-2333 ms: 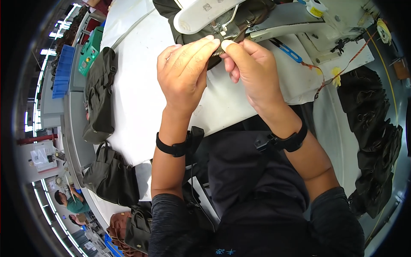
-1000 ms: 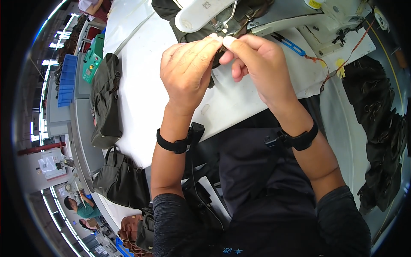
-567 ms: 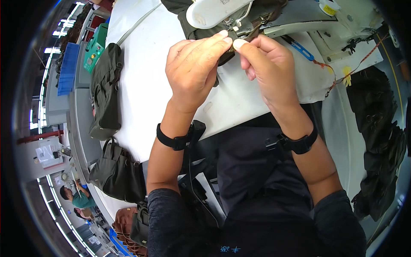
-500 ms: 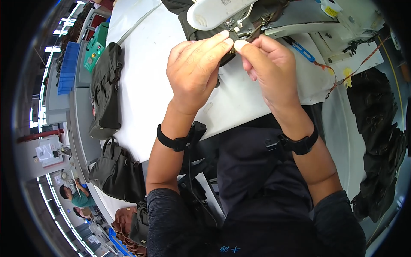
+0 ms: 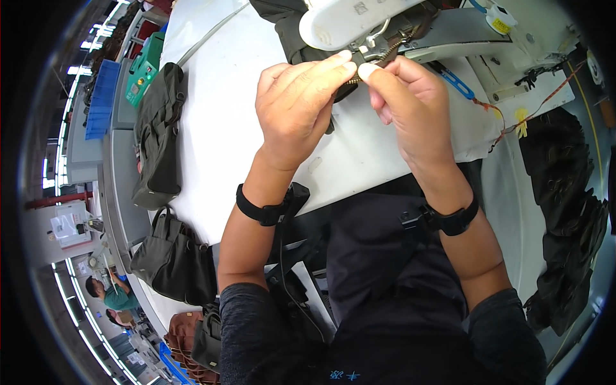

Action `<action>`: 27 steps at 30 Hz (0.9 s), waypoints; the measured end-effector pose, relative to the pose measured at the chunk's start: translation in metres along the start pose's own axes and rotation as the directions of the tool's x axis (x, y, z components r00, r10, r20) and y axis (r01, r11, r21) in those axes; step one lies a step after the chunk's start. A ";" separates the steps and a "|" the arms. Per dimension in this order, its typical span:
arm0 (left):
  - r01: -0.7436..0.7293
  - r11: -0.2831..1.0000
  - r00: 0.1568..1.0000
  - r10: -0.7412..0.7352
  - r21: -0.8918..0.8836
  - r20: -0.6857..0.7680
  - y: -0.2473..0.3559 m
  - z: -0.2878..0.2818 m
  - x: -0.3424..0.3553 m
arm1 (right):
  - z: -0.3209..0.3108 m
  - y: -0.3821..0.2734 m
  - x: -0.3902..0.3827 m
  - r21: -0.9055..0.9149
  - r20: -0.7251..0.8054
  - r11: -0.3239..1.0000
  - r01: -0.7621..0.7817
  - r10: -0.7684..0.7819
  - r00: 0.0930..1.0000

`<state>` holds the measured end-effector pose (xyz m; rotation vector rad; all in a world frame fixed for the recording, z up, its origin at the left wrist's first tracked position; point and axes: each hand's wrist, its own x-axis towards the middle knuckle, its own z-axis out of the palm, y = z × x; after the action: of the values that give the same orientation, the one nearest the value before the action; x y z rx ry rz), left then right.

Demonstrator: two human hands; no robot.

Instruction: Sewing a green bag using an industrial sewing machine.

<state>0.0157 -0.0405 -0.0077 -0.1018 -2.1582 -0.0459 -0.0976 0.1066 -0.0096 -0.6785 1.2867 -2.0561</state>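
At the sewing machine point(image 5: 350, 22), my two hands hold a dark bag piece point(image 5: 293, 43) by a zipper point(image 5: 393, 49) with brass-coloured teeth. My left hand point(image 5: 296, 106) has its fingers pressed together over the piece, just in front of the presser foot area. Thumb and forefinger of my right hand point(image 5: 416, 106) pinch the zipper's edge close beside the left fingertips. The needle and part of the zipper are hidden behind the machine head and my fingers. Dark cloth lies on both sides of the machine head.
Dark bags point(image 5: 160, 138) lie along the white table's point(image 5: 215, 128) left side. Blue-handled snips point(image 5: 457, 83) and a small white bottle point(image 5: 499, 20) are right of the machine. Dark pieces point(image 5: 564, 192) hang at the far right. Other people point(image 5: 115, 295) sit in the background.
The view has shifted slightly, so the machine and both hands appear a little further right and lower. Both hands keep their grip on the zipper and bag piece.
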 end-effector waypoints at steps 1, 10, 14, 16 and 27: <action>0.013 1.000 1.000 -0.013 -0.012 -0.002 0.000 0.000 0.000 | 0.000 0.000 0.000 -0.008 -0.008 1.000 -0.004 0.004 1.000; 0.020 1.000 0.999 -0.021 -0.021 -0.036 -0.001 0.004 0.001 | 0.001 -0.005 0.005 0.041 -0.002 0.998 -0.039 0.039 0.999; 0.033 0.999 0.998 -0.033 -0.015 -0.055 -0.003 0.005 0.002 | 0.002 -0.009 0.006 0.026 -0.020 0.997 -0.068 0.069 0.997; 0.050 0.999 0.997 -0.051 -0.023 -0.052 -0.003 0.006 0.002 | 0.003 -0.010 0.006 0.046 -0.009 0.996 -0.075 0.076 0.997; 0.085 0.995 0.996 -0.085 0.056 0.002 0.006 0.001 0.007 | 0.002 -0.017 0.004 0.043 -0.021 0.988 -0.147 0.148 0.989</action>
<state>0.0118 -0.0339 -0.0025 0.0229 -2.1656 -0.0341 -0.1030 0.1087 0.0074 -0.5251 1.2658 -1.9700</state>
